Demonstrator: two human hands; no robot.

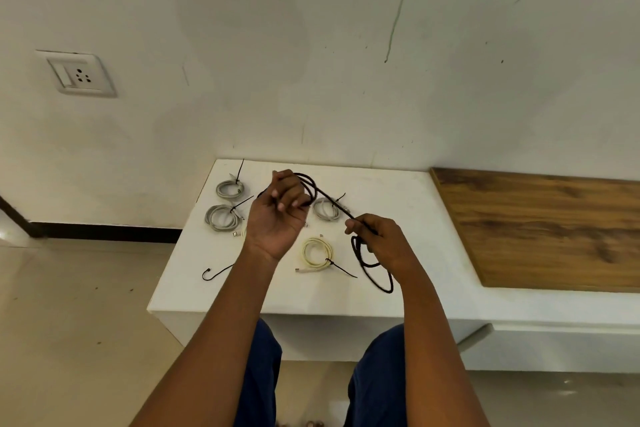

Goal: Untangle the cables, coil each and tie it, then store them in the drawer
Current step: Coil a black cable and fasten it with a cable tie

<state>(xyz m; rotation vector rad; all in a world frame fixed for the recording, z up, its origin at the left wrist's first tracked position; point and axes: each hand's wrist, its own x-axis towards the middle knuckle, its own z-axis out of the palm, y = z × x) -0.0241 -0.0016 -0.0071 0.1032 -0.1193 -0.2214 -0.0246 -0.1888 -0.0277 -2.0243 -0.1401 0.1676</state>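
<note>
A black cable [332,199] runs between both hands above a white table [398,191]. The left hand [280,215] is raised with its palm turned toward the camera and its fingers curled round a loop of the cable, which arcs over the fingertips and out to the right of that hand. From there the cable slants down in a straight line to the right hand [379,241], which pinches it between thumb and fingers, knuckles up, lower and nearer the body than the left. Below and just left of the right hand the slack falls in loose dark loops onto the table. The cable's free end lies on the table below and left of the left wrist, curling into a small hook with its plug pointing up. Both forearms reach forward from the bottom of the view, bare, over blue trousers. Four coiled cables already tied lie on the table: two grey coiled cables, one [230,188] beyond and left of the left hand and another [221,217] directly left of it, each with a black cable tie sticking out; a third grey coil [325,210] sits between the two hands, partly behind the taut cable; a cream coiled cable [317,252] lies below and between the hands, its tie tail pointing right. To the right of the right hand lies a wooden panel [554,229].
</note>
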